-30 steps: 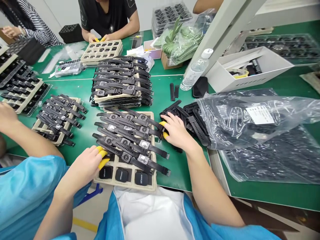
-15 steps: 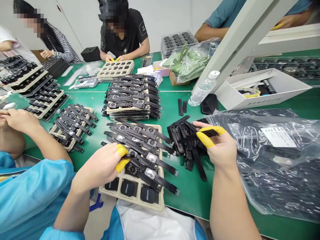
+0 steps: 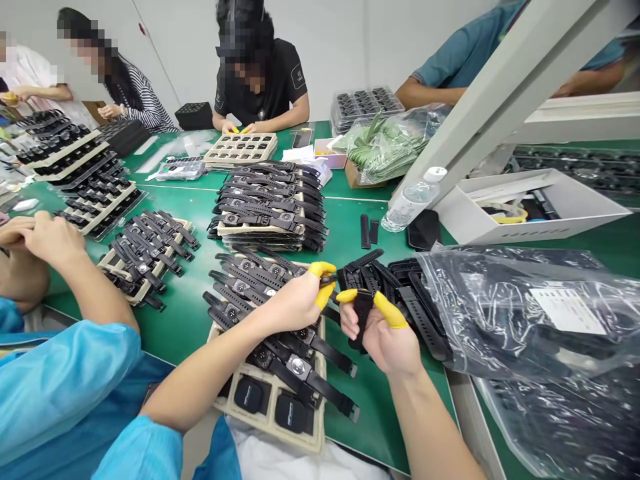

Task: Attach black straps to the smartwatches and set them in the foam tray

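My left hand point(image 3: 300, 293), with yellow finger cots, pinches a small black watch body point(image 3: 328, 280), seen edge-on and mostly covered by the fingertips. Close beside it, my right hand point(image 3: 387, 333) has a black watch strap point(image 3: 362, 319) between thumb and finger, its end up near the watch body. Whether the two pieces touch I cannot tell. Under my left arm lies a beige tray point(image 3: 280, 437) of watches point(image 3: 299, 367) with straps on. Strapless square watch bodies point(image 3: 291, 411) sit in its near compartments. Loose black straps point(image 3: 415, 300) are heaped behind my right hand.
A stack of strapped-watch trays point(image 3: 265, 207) stands ahead, a smaller tray point(image 3: 150, 253) to the left beside a co-worker's arm. At right are a plastic bag point(image 3: 525, 320), a white box point(image 3: 530, 227), a water bottle point(image 3: 413, 200), a phone point(image 3: 423, 230) and a slanted post point(image 3: 500, 100).
My left hand has moved right from over the tray with the watch body, and my right hand has come left and down with the strap. The hands are now close together.
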### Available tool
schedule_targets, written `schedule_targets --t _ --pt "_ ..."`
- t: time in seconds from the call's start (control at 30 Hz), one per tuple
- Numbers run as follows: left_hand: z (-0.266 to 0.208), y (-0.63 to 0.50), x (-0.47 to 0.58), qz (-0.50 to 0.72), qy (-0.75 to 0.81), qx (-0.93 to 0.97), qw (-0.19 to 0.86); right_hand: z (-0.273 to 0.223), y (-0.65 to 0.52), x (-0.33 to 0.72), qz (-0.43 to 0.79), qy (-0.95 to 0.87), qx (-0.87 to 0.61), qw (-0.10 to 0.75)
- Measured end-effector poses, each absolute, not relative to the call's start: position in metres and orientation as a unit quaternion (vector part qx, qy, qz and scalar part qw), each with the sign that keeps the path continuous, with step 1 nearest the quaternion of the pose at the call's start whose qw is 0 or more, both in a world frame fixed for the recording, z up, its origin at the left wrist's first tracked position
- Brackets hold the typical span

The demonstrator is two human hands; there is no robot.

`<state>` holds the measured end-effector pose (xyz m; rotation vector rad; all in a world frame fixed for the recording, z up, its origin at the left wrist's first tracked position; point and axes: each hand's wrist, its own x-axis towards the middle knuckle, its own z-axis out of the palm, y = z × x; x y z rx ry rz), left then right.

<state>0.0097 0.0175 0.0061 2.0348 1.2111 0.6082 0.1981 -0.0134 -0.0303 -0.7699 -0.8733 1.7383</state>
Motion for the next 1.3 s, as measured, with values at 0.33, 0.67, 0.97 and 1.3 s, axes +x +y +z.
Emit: schedule_targets --t 0.33,0.67,0.97,1.3 --pt "-0.014 0.014 0.000 0.308 0.391 0.816 0.292 -0.039 -0.022 0.188 0.741 -0.421 -0.306 0.424" --pt "-0.016 0.018 -0.005 0.321 0.349 0.846 0.243 -0.039 -0.022 0.180 0.740 -0.394 -0.282 0.466" --pt "-0.012 0.016 -0.003 0.278 0.326 0.874 0.231 -0.036 -0.024 0.182 0.765 -0.388 -0.298 0.419" --pt "-0.009 0.017 -0.006 0.260 0.309 0.892 0.203 -0.030 -0.022 0.189 0.799 -0.378 -0.291 0.368"
